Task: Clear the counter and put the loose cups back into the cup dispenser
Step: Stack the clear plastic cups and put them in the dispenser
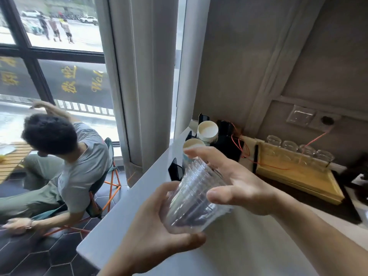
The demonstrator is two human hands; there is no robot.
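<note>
A nested stack of clear plastic cups [194, 198] lies tilted on its side in the air above the white counter [123, 222], held by both hands. My left hand [157, 238] cups the stack's base from below. My right hand [237, 182] grips the upper side, its fingertips reaching past the rim end. Just beyond the stack stands the black cup dispenser [227, 140] at the counter's far end, with two stacks of white paper cups [207, 131] in its slots; the nearer paper stack [192, 144] sits right behind my right fingertips.
A yellow wooden tray [298, 180] with several upturned glasses [289, 147] stands against the wall at right, with orange wires [247, 150] running to it. A person sits on a folding chair [111, 176] left of the counter's edge. A white column [143, 76] rises behind.
</note>
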